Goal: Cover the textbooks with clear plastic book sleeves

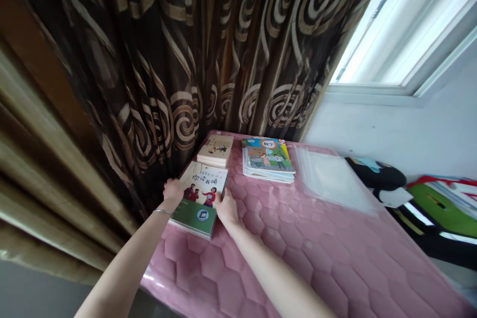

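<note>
A white and green book [201,197], with cartoon figures on its cover, lies on top of a small stack near the left edge of the pink padded surface. My left hand [173,193] is closed on the left side of this book, and a thin bracelet circles that wrist. On the opposite edge, my right hand [227,207] grips the book with the thumb at its cover. Just behind stands a beige stack of books [215,149], close to the far edge. Further right sits a pile of colourful textbooks [267,155]. My fingertips underneath are hidden.
Clear plastic sleeves [333,176] lie right of the textbooks. Dark patterned curtains [238,49] hang right behind and left of the pink surface [298,248]. A black bag [376,171] and a green and black case [443,208] are beyond the right edge, below a window [402,25].
</note>
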The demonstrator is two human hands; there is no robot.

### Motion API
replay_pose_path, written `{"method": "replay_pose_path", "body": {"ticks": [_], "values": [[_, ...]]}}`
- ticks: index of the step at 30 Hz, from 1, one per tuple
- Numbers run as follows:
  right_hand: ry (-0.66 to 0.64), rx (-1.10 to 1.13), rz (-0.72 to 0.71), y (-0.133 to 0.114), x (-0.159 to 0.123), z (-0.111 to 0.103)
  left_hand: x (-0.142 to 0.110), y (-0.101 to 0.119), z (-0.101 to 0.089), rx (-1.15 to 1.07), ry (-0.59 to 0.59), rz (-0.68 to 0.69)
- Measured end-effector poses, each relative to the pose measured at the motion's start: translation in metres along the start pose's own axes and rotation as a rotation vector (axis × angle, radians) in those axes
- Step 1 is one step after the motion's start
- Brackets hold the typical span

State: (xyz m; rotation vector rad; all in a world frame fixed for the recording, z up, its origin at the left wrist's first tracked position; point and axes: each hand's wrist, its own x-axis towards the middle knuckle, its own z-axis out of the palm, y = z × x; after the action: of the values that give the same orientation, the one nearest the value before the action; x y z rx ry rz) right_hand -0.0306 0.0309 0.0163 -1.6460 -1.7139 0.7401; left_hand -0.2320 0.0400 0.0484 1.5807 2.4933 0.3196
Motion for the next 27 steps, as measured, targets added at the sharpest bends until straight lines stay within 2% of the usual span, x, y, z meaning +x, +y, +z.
{"method": "replay_pose_path", "body": {"ticks": [5,15,23,25,27], "values": [[-0.001,0.037,-0.014,0.002,-0.001,0.0,-0.003,0.005,-0.001,0.09,0.048,-0.071],[-0.019,0.125,-0.02,0.004,-0.006,-0.001,-0.016,0.013,0.004,0.19,0.161,-0.07],[-0.019,0.182,-0.02,0.0,-0.005,-0.002,-0.024,0.02,-0.006,0.209,0.197,-0.055],[-0.054,0.233,-0.072,0.005,-0.007,-0.008,-0.031,0.026,-0.009,0.213,0.25,-0.059],[-0.126,0.265,-0.162,0.017,-0.011,-0.019,-0.043,0.038,-0.01,0.23,0.367,-0.013]]}}
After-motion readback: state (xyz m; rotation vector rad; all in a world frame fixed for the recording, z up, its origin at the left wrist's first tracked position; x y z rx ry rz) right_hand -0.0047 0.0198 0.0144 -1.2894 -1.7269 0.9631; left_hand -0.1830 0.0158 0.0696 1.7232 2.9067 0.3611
